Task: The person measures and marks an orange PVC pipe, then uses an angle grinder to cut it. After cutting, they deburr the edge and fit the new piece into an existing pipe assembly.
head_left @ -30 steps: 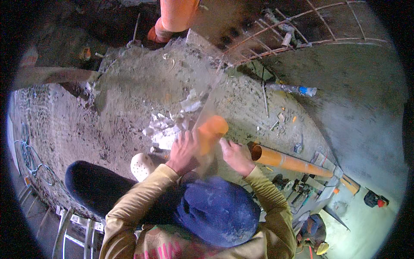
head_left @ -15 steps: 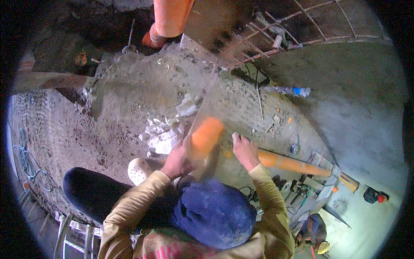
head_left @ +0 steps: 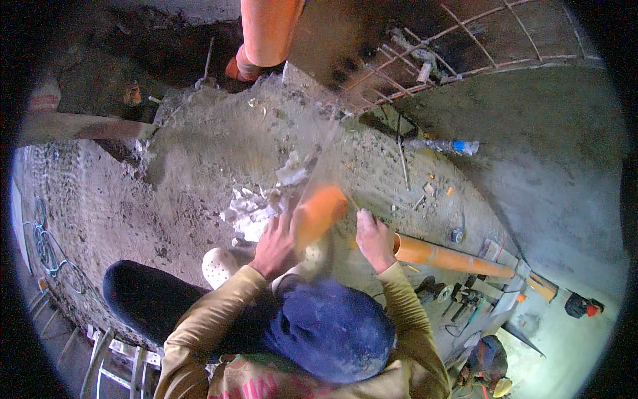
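Note:
A short piece of orange plastic pipe (head_left: 322, 209), blurred, stands tilted between my knees. My left hand (head_left: 276, 246) grips its left side, fingers stretched along it and the thumb side hidden. On the other side my right hand (head_left: 375, 241) is closed with its thumb on top. A thin pale line runs from that fist toward the top of the pipe; what the fist holds is too fine to make out. Just right of the fist lies a long orange pipe (head_left: 452, 256) on the ground. Crumpled white paper (head_left: 252, 209) lies beyond my left hand.
A large orange pipe (head_left: 269, 33) rises at the far edge, near a rebar grid (head_left: 458, 40). Tools (head_left: 465, 299) are scattered at the right, by a crouching person (head_left: 488, 356). A coiled hose (head_left: 46, 246) and a ladder (head_left: 116, 362) are at the left.
The fingers of my left hand have straightened along the pipe piece. My right hand stays closed close to the same spot. The whole view has shifted slightly.

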Demonstrator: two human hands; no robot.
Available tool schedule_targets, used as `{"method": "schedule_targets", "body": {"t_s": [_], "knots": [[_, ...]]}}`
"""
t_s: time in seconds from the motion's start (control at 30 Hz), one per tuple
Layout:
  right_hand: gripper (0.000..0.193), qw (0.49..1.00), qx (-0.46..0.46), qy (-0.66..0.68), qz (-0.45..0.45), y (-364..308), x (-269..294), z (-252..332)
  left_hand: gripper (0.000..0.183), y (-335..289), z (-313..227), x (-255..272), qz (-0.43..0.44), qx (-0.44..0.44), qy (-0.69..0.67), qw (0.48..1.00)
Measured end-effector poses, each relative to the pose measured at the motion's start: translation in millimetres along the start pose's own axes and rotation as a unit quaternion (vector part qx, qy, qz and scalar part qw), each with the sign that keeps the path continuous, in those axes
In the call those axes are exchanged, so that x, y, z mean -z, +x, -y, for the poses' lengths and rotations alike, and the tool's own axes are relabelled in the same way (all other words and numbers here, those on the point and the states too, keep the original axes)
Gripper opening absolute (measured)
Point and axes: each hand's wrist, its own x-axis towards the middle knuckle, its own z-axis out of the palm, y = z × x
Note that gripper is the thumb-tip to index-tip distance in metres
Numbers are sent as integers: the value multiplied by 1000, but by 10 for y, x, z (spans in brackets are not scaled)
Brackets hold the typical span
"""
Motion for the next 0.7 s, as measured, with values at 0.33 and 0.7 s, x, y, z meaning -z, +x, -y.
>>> {"method": "schedule_targets", "body": {"t_s": [0.33,0.7], "knots": [[20,688,-391,611,16,200,-5,-102,70,50,232,636,-26,-170,-21,985],[18,512,-347,785,34,213,-276,996,73,433,445,368,-183,210,-715,641]]}}
